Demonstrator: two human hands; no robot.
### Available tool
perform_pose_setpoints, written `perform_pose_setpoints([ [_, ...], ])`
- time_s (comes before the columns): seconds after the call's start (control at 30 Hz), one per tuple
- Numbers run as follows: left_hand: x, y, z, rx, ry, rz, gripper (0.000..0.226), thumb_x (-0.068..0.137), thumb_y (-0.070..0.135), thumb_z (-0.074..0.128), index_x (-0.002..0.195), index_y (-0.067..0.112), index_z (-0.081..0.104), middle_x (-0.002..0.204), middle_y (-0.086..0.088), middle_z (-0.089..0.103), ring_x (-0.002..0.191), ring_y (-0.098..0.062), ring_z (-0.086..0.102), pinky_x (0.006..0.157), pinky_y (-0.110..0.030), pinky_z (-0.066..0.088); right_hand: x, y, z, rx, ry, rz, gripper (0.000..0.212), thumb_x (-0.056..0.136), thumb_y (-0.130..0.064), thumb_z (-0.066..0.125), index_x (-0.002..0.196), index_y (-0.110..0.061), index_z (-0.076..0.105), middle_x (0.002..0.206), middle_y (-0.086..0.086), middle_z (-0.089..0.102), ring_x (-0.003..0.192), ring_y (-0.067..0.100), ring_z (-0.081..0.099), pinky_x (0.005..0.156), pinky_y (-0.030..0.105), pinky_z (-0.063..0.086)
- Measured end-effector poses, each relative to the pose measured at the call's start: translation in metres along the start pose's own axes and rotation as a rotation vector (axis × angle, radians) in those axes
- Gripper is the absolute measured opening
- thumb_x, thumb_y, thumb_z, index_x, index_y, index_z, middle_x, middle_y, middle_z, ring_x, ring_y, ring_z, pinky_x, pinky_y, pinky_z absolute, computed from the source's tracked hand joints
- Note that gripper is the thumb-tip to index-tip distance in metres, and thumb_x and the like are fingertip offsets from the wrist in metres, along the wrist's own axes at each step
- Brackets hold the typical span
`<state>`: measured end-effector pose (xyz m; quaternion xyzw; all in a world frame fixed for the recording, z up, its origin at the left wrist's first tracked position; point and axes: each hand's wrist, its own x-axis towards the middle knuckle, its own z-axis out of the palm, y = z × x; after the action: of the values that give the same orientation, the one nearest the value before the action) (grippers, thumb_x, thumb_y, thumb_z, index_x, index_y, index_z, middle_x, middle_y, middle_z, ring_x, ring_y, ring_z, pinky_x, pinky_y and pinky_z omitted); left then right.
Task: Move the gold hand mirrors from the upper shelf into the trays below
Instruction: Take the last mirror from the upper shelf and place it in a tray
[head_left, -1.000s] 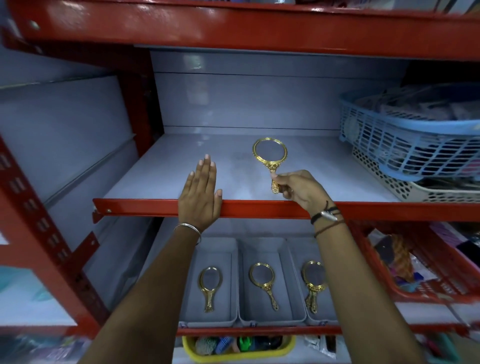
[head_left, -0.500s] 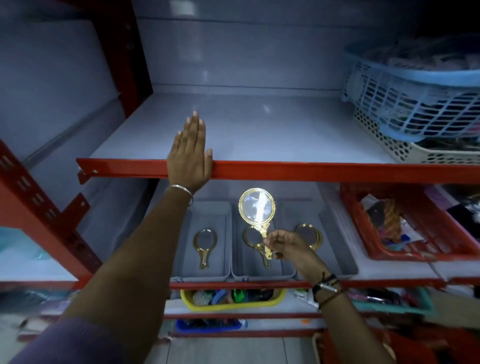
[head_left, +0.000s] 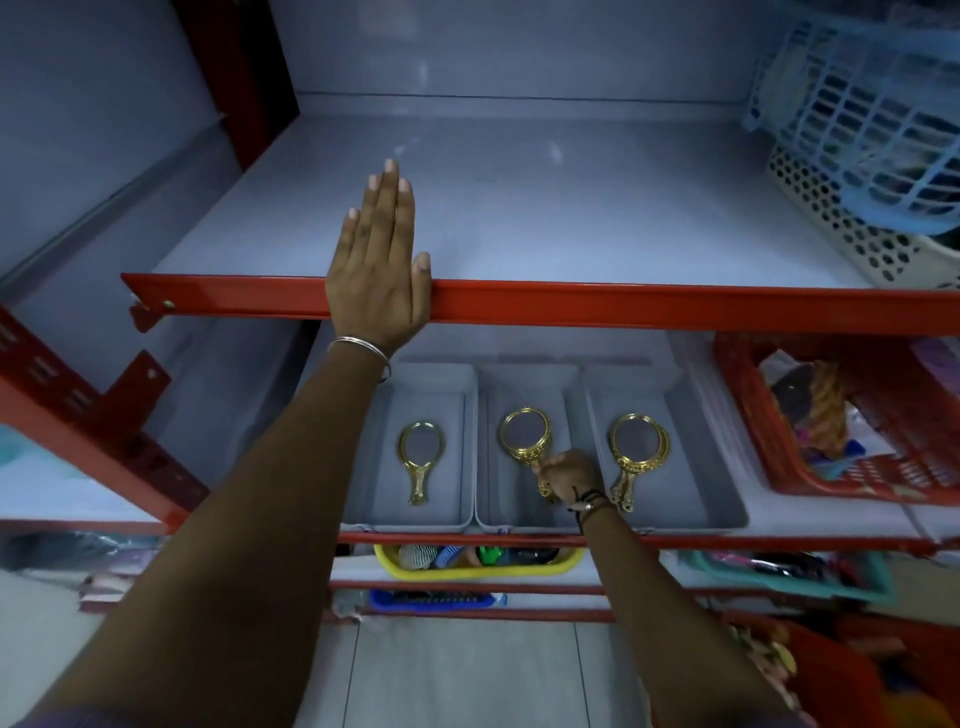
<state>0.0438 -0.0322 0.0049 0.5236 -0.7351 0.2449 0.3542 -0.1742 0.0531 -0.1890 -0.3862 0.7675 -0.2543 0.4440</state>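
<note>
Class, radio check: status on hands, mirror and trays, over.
Left hand flat on upper shelf. Right hand gripping gold mirror in middle tray. Nothing blocking.

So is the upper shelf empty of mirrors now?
Yes, as far as it shows. The upper shelf holds no gold mirror; only the left hand rests on its edge, with baskets at its right end.

Blue basket, red basket — yellow tray
</note>
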Motion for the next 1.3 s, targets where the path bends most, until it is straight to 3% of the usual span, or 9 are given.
perform_pose_setpoints([
  [0.13,0.0,-0.001,0.002,0.01,0.013,0.005,0.06,0.091,0.03,0.026,0.144,0.001,0.027,0.152,-0.017,0.032,0.143,-0.025,0.029,0.117,-0.035,0.022,0.01,0.01,0.009,-0.087,0.046,0.045,0.034,0.083,-0.01,0.066,0.051,-0.007,0.053,0.044,-0.005,0.051,0.059,0.019,0.054,0.034,0.013,0.034],
  [0.33,0.0,0.0,0.0,0.022,-0.011,0.008,0.06,0.091,0.03,0.025,0.144,0.001,0.028,0.152,-0.017,0.033,0.143,-0.026,0.029,0.118,-0.034,0.02,0.002,0.011,0.011,-0.178,0.116,-0.003,0.033,0.081,-0.02,0.066,0.053,-0.01,0.052,0.069,0.009,0.059,0.067,0.023,0.056,0.059,0.024,0.041],
  [0.5,-0.014,0.006,-0.004,-0.12,0.017,-0.058,0.059,0.093,0.029,0.027,0.144,0.0,0.026,0.152,-0.02,0.03,0.145,-0.025,0.02,0.12,-0.023,-0.01,-0.013,-0.004,0.016,0.009,0.137,-0.187,0.024,0.079,-0.019,0.067,0.057,-0.018,0.056,0.077,0.011,0.064,0.077,0.021,0.058,0.069,0.029,0.047],
  [0.67,-0.096,0.01,0.011,-0.298,-0.063,0.05,0.055,0.092,0.021,0.032,0.144,0.009,0.018,0.159,0.01,-0.01,0.146,-0.005,-0.011,0.121,-0.027,-0.009,-0.038,-0.034,0.035,0.152,0.052,-0.318,0.02,0.082,-0.008,0.066,0.065,-0.017,0.059,0.082,0.01,0.065,0.086,0.027,0.063,0.085,0.034,0.051],
  [0.8,-0.155,0.005,0.022,-0.369,-0.27,-0.027,0.04,0.091,0.019,0.034,0.128,0.008,0.046,0.144,-0.014,0.043,0.137,-0.024,0.035,0.111,-0.035,0.031,-0.047,-0.052,0.061,0.043,-0.024,-0.36,0.008,0.084,-0.006,0.059,0.082,-0.006,0.067,0.091,0.014,0.069,0.088,0.024,0.063,0.083,0.034,0.052],
  [0.9,-0.18,-0.003,0.036,-0.409,-0.512,-0.156,0.036,0.091,0.015,0.037,0.119,0.002,0.056,0.127,-0.018,0.057,0.112,-0.032,0.06,0.093,-0.038,0.05,-0.047,-0.059,0.087,-0.039,-0.061,-0.349,0.016,0.084,-0.003,0.053,0.089,0.002,0.068,0.096,0.017,0.071,0.086,0.027,0.064,0.075,0.028,0.051],
  [1.07,-0.204,-0.019,0.066,-0.414,-0.818,-0.493,0.028,0.086,-0.007,0.046,0.109,-0.007,0.062,0.114,-0.024,0.06,0.095,-0.041,0.064,0.084,-0.044,0.054,-0.035,-0.062,0.13,-0.252,-0.112,-0.278,0.036,0.08,0.003,0.048,0.046,-0.006,0.046,0.057,0.015,0.059,0.058,0.024,0.053,0.053,0.023,0.031],
  [1.13,-0.205,-0.022,0.074,-0.401,-0.862,-0.649,0.026,0.085,-0.006,0.044,0.099,-0.01,0.065,0.107,-0.028,0.065,0.096,-0.042,0.065,0.084,-0.046,0.054,-0.027,-0.058,0.14,-0.293,-0.088,-0.242,0.036,0.081,0.002,0.049,0.047,-0.009,0.043,0.067,0.018,0.066,0.065,0.027,0.059,0.057,0.023,0.034],
  [1.3,-0.208,-0.028,0.098,-0.364,-1.028,-0.791,0.029,0.088,-0.002,0.044,0.102,-0.006,0.069,0.106,-0.025,0.071,0.104,-0.039,0.065,0.092,-0.04,0.051,-0.014,-0.055,0.157,-0.25,-0.026,-0.137,0.019,0.082,-0.002,0.051,0.081,0.007,0.068,0.092,0.024,0.072,0.087,0.035,0.069,0.064,0.028,0.05],
])
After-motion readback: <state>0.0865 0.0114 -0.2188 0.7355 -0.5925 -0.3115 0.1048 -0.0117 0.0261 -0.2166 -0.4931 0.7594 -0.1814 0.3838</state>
